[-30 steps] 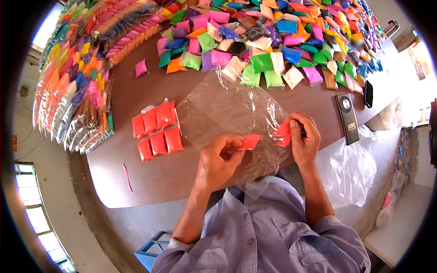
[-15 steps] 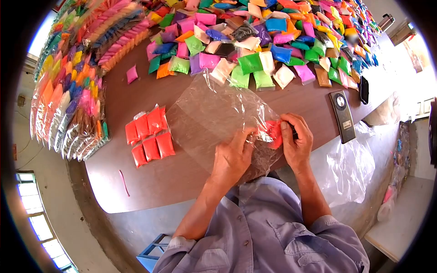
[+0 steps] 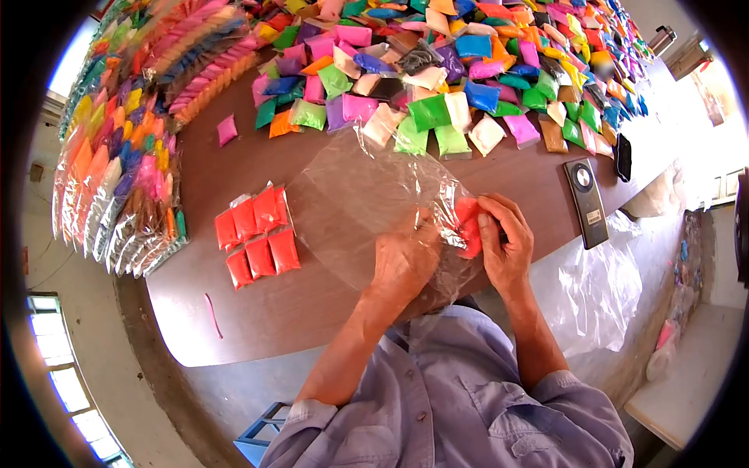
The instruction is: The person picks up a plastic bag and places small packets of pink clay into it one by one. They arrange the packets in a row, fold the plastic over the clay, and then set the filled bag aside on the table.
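A large clear plastic bag lies spread over the table in front of me, its near end gathered between my hands. My left hand is closed at the bag's near side, fingers curled against the film and partly veiled by it. Red packets sit bunched at the bag's right end, their number hidden by glare. My right hand grips them from the right with thumb and fingers. To the left, several more red packets lie in two short rows on the table.
Across the back of the brown table spreads a heap of colourful packets. Bundled bags of packets stand along the left edge. A phone lies at right, near loose clear plastic. One pink packet lies apart.
My left hand has curled its fingers in and shifted slightly right. My right hand and the red packets have moved very slightly left.
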`<state>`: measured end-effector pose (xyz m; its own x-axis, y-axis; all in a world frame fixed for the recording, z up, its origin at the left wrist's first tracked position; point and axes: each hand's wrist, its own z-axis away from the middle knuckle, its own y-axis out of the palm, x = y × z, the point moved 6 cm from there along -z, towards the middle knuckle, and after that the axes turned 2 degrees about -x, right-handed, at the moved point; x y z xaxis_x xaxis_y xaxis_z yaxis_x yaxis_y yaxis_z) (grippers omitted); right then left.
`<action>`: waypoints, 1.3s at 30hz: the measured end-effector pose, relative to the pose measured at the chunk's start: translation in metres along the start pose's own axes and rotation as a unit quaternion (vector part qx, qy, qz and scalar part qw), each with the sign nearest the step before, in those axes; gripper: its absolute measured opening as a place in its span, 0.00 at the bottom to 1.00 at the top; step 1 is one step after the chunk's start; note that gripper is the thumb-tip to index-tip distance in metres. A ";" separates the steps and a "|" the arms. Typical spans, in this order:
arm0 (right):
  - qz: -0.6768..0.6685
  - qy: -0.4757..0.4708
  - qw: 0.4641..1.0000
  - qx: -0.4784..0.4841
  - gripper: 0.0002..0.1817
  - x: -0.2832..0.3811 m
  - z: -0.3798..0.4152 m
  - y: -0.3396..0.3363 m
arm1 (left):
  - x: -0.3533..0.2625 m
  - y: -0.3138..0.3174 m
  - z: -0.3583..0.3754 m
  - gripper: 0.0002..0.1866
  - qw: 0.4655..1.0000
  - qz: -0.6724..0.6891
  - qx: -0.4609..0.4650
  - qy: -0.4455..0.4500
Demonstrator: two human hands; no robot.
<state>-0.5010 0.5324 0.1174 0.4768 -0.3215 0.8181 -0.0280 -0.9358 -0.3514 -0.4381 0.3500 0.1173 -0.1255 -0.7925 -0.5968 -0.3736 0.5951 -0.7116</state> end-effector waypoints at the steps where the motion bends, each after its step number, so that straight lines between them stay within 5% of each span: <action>1: 0.013 -0.008 1.000 0.002 0.10 0.001 0.000 -0.001 | 0.002 0.005 0.001 0.10 0.999 0.004 0.046 -0.024; 7: 0.009 -0.004 1.000 0.005 0.10 -0.002 0.002 0.002 | 0.004 -0.003 0.010 0.17 0.999 -0.005 0.022 0.027; 12: 0.021 -0.009 1.000 0.013 0.10 -0.004 0.001 0.000 | 0.012 -0.066 0.038 0.16 0.999 0.012 -0.016 -0.038; 18: 0.018 0.002 0.999 0.028 0.11 -0.009 0.004 0.001 | 0.106 -0.188 0.092 0.09 0.927 -0.173 -0.186 -0.277; 21: 0.014 0.000 1.000 0.027 0.12 -0.011 0.005 0.002 | 0.143 -0.234 0.110 0.12 0.912 -0.263 -0.210 -0.234; 23: 0.007 0.000 1.000 0.026 0.12 -0.011 0.005 0.002 | 0.173 -0.243 0.123 0.16 0.897 -0.265 -0.170 -0.311; 31: 0.019 -0.001 0.999 0.025 0.12 -0.011 0.004 0.001 | 0.195 -0.249 0.160 0.26 0.900 0.017 -0.195 -0.391; 37: 0.032 0.007 0.999 0.025 0.12 -0.006 0.002 0.001 | 0.157 -0.240 0.170 0.18 0.842 0.242 -0.168 -0.451; 39: 0.045 0.001 0.999 0.024 0.11 -0.003 0.001 0.000 | 0.127 -0.229 0.149 0.12 0.869 0.274 -0.162 -0.379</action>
<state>-0.5010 0.5330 0.1143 0.4725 -0.4042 0.7832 -0.0282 -0.8951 -0.4449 -0.2318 0.1333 0.1490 0.2288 -0.0129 -0.9734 -0.7027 0.6898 -0.1743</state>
